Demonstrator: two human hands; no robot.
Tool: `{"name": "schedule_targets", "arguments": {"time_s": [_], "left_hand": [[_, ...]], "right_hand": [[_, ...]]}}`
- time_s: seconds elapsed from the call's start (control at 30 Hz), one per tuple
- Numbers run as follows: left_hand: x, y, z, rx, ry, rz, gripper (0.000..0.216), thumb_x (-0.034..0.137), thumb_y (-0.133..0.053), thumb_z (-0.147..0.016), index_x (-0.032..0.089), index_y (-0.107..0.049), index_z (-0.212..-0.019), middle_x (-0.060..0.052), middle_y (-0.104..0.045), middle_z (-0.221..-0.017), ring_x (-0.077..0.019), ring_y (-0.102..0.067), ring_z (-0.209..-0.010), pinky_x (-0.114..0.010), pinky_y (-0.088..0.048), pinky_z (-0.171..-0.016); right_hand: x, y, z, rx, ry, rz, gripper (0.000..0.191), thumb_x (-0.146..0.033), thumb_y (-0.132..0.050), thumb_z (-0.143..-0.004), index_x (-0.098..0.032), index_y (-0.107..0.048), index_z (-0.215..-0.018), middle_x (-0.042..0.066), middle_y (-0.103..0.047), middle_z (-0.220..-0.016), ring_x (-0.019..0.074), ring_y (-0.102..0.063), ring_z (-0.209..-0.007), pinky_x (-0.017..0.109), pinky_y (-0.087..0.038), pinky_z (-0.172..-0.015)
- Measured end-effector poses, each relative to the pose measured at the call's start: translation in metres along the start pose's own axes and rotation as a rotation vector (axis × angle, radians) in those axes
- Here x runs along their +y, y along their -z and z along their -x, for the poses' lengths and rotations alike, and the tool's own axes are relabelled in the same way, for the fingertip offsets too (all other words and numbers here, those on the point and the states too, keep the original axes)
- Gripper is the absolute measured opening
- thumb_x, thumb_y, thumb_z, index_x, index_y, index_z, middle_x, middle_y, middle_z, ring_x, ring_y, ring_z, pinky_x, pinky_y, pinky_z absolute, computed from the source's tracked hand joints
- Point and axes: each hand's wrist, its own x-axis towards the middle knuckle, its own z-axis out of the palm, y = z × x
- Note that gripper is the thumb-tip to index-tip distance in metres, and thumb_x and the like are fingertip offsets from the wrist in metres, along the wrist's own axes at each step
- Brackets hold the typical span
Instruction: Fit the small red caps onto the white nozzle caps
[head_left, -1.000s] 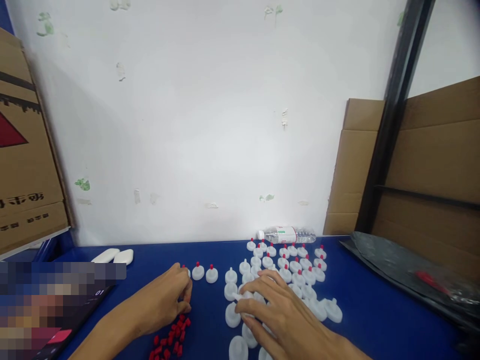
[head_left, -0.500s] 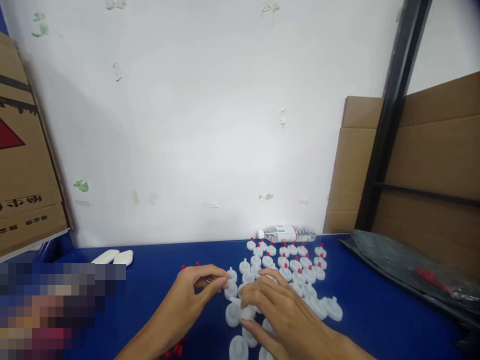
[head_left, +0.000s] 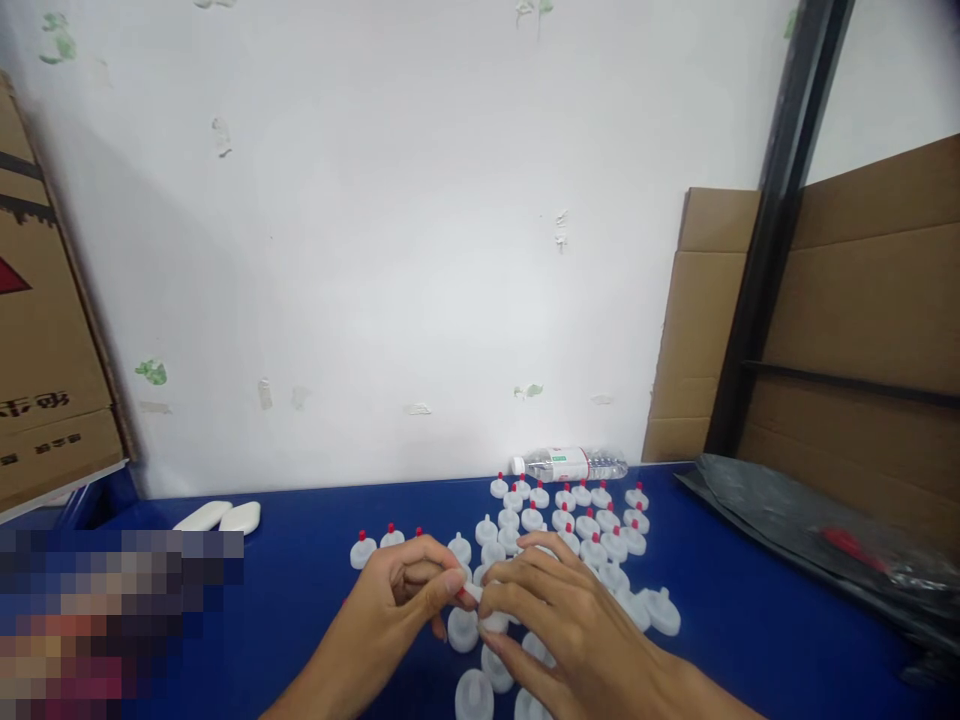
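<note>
My left hand (head_left: 416,590) is closed, thumb and forefinger pinching a small red tip cap (head_left: 466,599). The cap meets the nozzle of a translucent white squeeze-bottle lid (head_left: 493,622), which my right hand (head_left: 551,610) grips between thumb and fingers. My fingers cover much of that lid, so how far the cap sits on the nozzle is hidden. Uncapped white lids (head_left: 475,694) lie below and around both hands. Behind my right hand stand several lids with red tips (head_left: 594,548). More red-tipped lids (head_left: 363,550) stand beyond my left hand.
A clear water bottle (head_left: 570,464) lies against the wall at the back. Two white oval pieces (head_left: 240,517) rest at the left of the blue table (head_left: 300,560). Black plastic sheeting (head_left: 810,530) is on the right. Cardboard (head_left: 679,330) stands at the sides.
My left hand has moved slightly right and down, bringing the red tip cap to the lid's nozzle. My right hand stays nearly in place, still holding the lid. The view has shifted slightly.
</note>
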Motion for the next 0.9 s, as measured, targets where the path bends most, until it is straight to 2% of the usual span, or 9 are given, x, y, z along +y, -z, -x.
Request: {"name": "schedule_targets", "arguments": {"time_s": [0.13, 0.33, 0.57, 0.7, 0.8, 0.9], "left_hand": [[-0.0023, -0.0015, -0.0003, 0.011, -0.028, 0.031, 0.035, 0.052, -0.068, -0.091, 0.018, -0.063, -0.088, -0.003, -0.073, -0.078, -0.0123, -0.06, -0.063, -0.023, -0.049, -0.061], [-0.0055, -0.0002, 0.0001, 0.011, -0.044, 0.008, 0.034, 0.049, -0.074, -0.087, 0.016, -0.072, -0.088, -0.002, -0.067, -0.079, -0.014, -0.061, -0.072, -0.023, -0.049, -0.062], [0.0, 0.0023, -0.0011, 0.026, -0.001, -0.014, 0.037, 0.052, -0.073, -0.086, 0.015, -0.073, -0.088, -0.006, -0.076, -0.078, -0.0163, -0.064, -0.069, -0.024, -0.048, -0.059], [-0.002, 0.0018, -0.0019, 0.018, 0.032, -0.021, 0.041, 0.057, -0.07, -0.086, 0.015, -0.071, -0.091, -0.007, -0.074, -0.078, -0.0183, -0.065, -0.07, -0.022, -0.046, -0.052], [-0.0053, 0.0009, -0.0004, 0.02, 0.033, -0.17, 0.04, 0.057, -0.064, -0.091, 0.018, -0.071, -0.092, -0.004, -0.07, -0.078, -0.0168, -0.061, -0.068, -0.022, -0.042, -0.051], [-0.0069, -0.0013, 0.0049, 0.002, -0.087, -0.455, 0.039, 0.05, -0.046, -0.102, 0.021, -0.069, -0.089, -0.002, -0.068, -0.081, -0.0164, -0.058, -0.072, -0.025, -0.043, -0.065]], "right_hand": [[-0.0006, -0.0011, 0.0012, -0.024, 0.004, -0.014, 0.011, -0.018, -0.053, -0.101, -0.022, -0.059, -0.11, 0.003, -0.073, -0.105, 0.0157, -0.068, -0.097, 0.036, -0.042, -0.102], [0.0005, -0.0019, 0.0018, -0.02, 0.019, 0.039, 0.014, -0.017, -0.052, -0.101, -0.022, -0.059, -0.112, 0.005, -0.073, -0.107, 0.0174, -0.068, -0.096, 0.038, -0.044, -0.099], [-0.0002, -0.0008, 0.002, 0.03, 0.013, 0.072, 0.018, -0.017, -0.054, -0.099, -0.022, -0.06, -0.115, 0.005, -0.073, -0.104, 0.0179, -0.069, -0.095, 0.038, -0.047, -0.098], [0.0017, -0.0007, 0.002, 0.004, 0.022, 0.045, 0.019, -0.017, -0.049, -0.103, -0.021, -0.058, -0.119, 0.006, -0.073, -0.103, 0.0182, -0.069, -0.097, 0.039, -0.047, -0.098], [0.0055, -0.0024, 0.0044, -0.011, 0.043, 0.053, 0.026, -0.014, -0.045, -0.103, -0.019, -0.055, -0.127, 0.008, -0.072, -0.11, 0.0197, -0.067, -0.102, 0.04, -0.047, -0.099], [0.0088, -0.0043, 0.0077, -0.028, 0.047, 0.061, 0.03, -0.01, -0.045, -0.102, -0.017, -0.053, -0.129, 0.01, -0.071, -0.114, 0.021, -0.066, -0.104, 0.043, -0.046, -0.099]]}}
